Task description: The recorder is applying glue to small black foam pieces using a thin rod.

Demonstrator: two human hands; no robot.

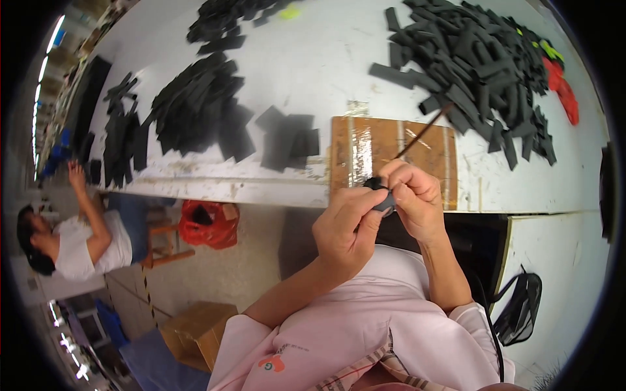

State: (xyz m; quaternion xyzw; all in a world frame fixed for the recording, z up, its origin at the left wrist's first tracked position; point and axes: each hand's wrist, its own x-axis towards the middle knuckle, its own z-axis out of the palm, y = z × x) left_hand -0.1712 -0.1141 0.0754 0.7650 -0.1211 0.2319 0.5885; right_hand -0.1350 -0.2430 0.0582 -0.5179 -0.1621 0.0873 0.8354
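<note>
Both my hands meet over the near edge of the white table. My left hand is closed, its thumb and fingers pinching a small dark grey piece that looks like rolled or folded foam or fabric. Against it, my right hand is closed too, with thumb and fingertips at the same piece. A thin dark stick juts from the right fingers up towards the far right. Its lower end is hidden in the grip. Just beyond the hands lies a brown board with strips of clear tape.
A big heap of dark grey tube-like pieces covers the far right, beside a red bag. Stacks of flat dark pieces lie left. Below stand a red plastic bag and a cardboard box. Another person sits at the left.
</note>
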